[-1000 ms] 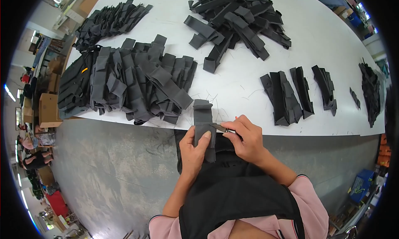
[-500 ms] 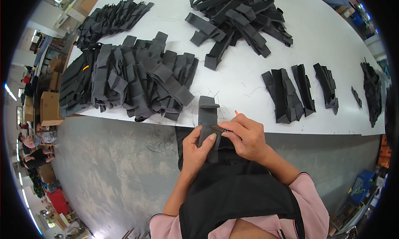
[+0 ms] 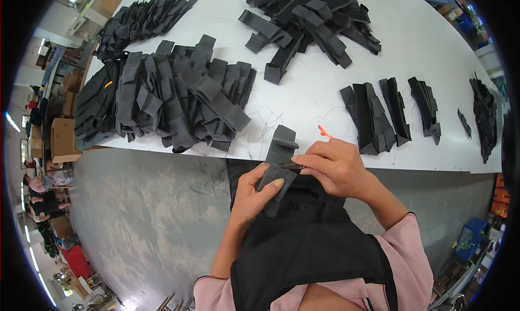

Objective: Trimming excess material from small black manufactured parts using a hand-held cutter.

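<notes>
A dark grey fabric strip (image 3: 280, 141) with folded flaps is pinched in my left hand (image 3: 252, 196), the thumb lying on top. It extends past the table's near edge, over my lap. My right hand (image 3: 340, 167) is closed on thread snips (image 3: 325, 133); an orange end sticks out above the knuckles. Their dark metal tip reaches the strip's middle, by a flap near my left fingers. My right fingers hide most of the tool, so I cannot tell whether its blades are apart.
On the white table (image 3: 303, 105), a heap of similar strips (image 3: 311, 21) lies at the far middle. A thick row of strips (image 3: 179, 97) fills the left, beside a black bundle (image 3: 97, 105). Several smaller bunches (image 3: 371, 116) lie at right. Loose threads (image 3: 265, 127) litter the near edge.
The strip has tilted, its upper end swinging to the right. My right hand has moved right and slightly up, and more of the orange end now shows.
</notes>
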`<state>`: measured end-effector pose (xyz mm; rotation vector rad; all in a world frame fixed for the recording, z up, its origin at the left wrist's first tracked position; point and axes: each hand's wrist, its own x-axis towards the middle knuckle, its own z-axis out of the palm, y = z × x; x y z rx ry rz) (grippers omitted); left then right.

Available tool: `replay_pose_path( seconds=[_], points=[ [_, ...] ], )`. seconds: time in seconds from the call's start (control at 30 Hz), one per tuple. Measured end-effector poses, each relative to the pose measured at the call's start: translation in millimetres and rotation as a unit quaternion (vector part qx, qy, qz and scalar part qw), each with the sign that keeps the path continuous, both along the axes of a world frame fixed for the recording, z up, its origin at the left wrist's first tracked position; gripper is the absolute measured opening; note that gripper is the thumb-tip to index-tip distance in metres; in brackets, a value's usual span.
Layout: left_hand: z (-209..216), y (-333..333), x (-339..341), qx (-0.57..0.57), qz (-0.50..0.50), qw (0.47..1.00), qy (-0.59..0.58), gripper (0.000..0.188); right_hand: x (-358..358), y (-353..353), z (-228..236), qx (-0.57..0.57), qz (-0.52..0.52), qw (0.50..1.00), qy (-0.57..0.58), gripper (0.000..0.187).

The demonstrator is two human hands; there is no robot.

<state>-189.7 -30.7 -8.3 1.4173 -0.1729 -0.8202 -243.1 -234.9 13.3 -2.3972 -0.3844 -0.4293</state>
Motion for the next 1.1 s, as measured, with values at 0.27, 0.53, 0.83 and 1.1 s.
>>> replay_pose_path(
  seconds=[0.27,0.53,0.83,1.1],
  points=[
    [3,6,3,-0.005,-0.029,0.999,0.025,0.015,7,0,-2,0.013,0.038,0.999,-0.031,0.024],
    [6,8,3,-0.003,-0.037,0.999,0.037,0.015,4,2,0,0.054,0.009,0.998,-0.016,0.023],
    [0,10,2,0.001,-0.064,0.998,-0.012,0.016,6,4,5,-0.006,0.047,0.998,-0.035,0.022],
    [0,10,1,0.001,-0.064,0.998,-0.018,0.017,3,2,9,-0.062,0.053,0.996,-0.048,0.023]
  ],
)
